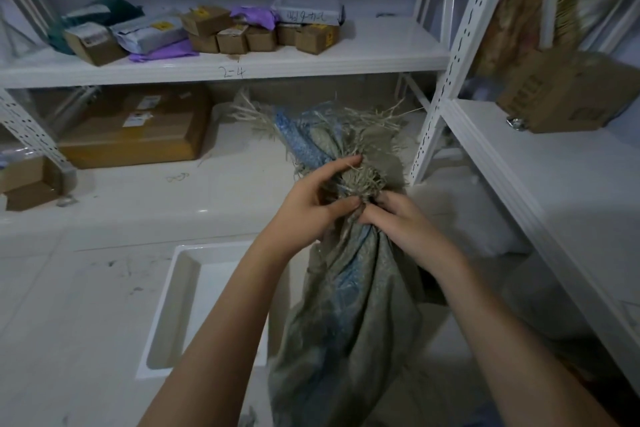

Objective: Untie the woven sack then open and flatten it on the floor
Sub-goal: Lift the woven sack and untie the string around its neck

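Between white storage shelves [242, 62], left hand [308, 204] and right hand [398, 218] pinch the woven sack [349, 305] at its knot [360, 184]; tugging frayed strands could tighten it.

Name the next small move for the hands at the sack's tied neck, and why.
Probably pick the tie loose: both the left hand and right hand pinch the gathered neck of the woven sack, which looks cinched, frayed mouth bunched above. The tie itself is hidden.

Both hands seemingly pinch sack [349, 305] knot.
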`<state>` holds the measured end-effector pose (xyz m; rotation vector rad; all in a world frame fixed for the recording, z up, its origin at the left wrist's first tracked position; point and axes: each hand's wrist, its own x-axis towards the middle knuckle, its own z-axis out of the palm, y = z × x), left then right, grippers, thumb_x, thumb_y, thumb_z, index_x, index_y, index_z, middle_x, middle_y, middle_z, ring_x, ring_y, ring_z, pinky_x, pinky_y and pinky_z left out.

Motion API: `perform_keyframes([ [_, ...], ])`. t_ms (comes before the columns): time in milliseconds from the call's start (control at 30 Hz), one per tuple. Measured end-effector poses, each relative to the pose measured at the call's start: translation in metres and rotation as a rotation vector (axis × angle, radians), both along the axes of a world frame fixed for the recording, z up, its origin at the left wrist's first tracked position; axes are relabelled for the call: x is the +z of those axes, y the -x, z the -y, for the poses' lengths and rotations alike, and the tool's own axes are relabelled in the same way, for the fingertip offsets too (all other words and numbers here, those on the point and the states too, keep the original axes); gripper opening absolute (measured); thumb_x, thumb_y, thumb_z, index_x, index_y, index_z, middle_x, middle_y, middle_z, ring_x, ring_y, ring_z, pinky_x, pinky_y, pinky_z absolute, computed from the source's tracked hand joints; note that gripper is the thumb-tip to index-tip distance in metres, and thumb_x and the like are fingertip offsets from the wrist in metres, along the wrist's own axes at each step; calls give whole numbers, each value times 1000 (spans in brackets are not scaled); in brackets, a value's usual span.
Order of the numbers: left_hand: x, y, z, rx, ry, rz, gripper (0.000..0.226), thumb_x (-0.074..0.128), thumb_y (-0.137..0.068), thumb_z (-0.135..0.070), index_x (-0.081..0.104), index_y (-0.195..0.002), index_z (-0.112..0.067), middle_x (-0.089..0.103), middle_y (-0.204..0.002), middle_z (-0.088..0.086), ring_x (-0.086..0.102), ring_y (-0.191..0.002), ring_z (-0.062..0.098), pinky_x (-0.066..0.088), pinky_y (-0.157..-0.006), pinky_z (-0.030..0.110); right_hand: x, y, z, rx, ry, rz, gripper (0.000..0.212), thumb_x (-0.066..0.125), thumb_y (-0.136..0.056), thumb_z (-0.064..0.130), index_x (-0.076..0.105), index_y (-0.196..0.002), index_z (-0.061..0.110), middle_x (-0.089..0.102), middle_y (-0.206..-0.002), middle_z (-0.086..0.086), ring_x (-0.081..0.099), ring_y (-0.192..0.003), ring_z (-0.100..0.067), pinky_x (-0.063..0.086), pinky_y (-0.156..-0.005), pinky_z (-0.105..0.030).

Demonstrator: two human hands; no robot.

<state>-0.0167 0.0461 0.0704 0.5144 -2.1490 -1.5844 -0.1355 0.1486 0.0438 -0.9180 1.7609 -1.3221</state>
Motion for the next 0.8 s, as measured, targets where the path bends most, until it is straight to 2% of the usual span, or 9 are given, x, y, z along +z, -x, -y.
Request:
perform_keyframes([
  [100, -3, 1, 3, 118, 12, -12, 42, 70, -81, -4, 64, -120, -18, 65, -103, -12, 63, -79, -13, 52, -77, 10, 0, -1, 1, 4, -21, -66, 13, 59, -82, 18, 71, -84, 23, 73, -94, 8, 65, -99, -10, 46, -96, -37],
  [167, -4, 3, 5, 234, -19, -7, 24, 70, -82, -8, 71, -105, -15, 67, -84, -11, 59, -59, -12, 48, -61, 7, -2, -2, 3, -7, -29, -150, 16, 60, -83, 17, 70, -90, 28, 72, -97, 10, 64, -98, -6, 48, -96, -33],
  [267, -9, 5, 7, 407, -45, 14, 6, 72, -80, -12, 72, -83, -17, 74, -80, 11, 69, -67, 18, 59, -69, 35, -7, -2, 5, -35, -36, -325, 16, 67, -78, 25, 69, -94, 25, 70, -99, 4, 64, -97, -11, 51, -93, -39],
  [333, -12, 6, 9, 490, -8, 46, 6, 75, -78, -17, 72, -77, -22, 74, -80, 14, 71, -75, 30, 59, -76, 43, -9, -4, 6, -64, -34, -407, 17, 71, -76, 35, 64, -89, 27, 67, -99, 5, 61, -97, -12, 50, -89, -34],
  [433, -8, 5, 8, 567, -20, 22, 4, 77, -76, -22, 73, -77, -22, 72, -74, -2, 69, -76, 16, 58, -79, 34, -8, -15, 9, -124, -5, -382, 38, 72, -63, 54, 58, -85, 26, 65, -88, 9, 62, -89, -12, 52, -82, -33],
  [500, -6, 5, 8, 588, -31, -5, 7, 77, -75, -23, 71, -73, -26, 69, -70, -10, 67, -73, 11, 57, -77, 30, -8, -23, 11, -138, -3, -435, 39, 71, -59, 58, 52, -79, 30, 60, -78, 12, 61, -80, -13, 51, -72, -33],
  [667, -4, 3, 8, 575, 10, -26, 4, 77, -76, -25, 73, -75, -25, 69, -71, -12, 66, -69, 7, 56, -74, 28, -5, -26, 12, -99, 15, -501, 34, 73, -78, 28, 43, -63, 36, 48, -60, 17, 49, -57, 7, 35, -54, -13],
  [733, -4, 3, 9, 570, -7, -38, 6, 77, -76, -24, 72, -73, -26, 70, -73, -10, 66, -70, 7, 56, -77, 30, -4, -23, 12, -58, -5, -430, 29, 70, -82, 25, 47, -66, 33, 49, -64, 17, 50, -62, 10, 38, -60, -11],
  [800, -4, 2, 11, 564, 5, -43, 12, 76, -76, -24, 69, -69, -32, 69, -72, -14, 64, -70, 6, 56, -78, 30, -3, -19, 12, 3, -46, -357, 8, 67, -85, 27, 60, -83, 23, 63, -85, 9, 59, -86, -1, 45, -81, -21],
])
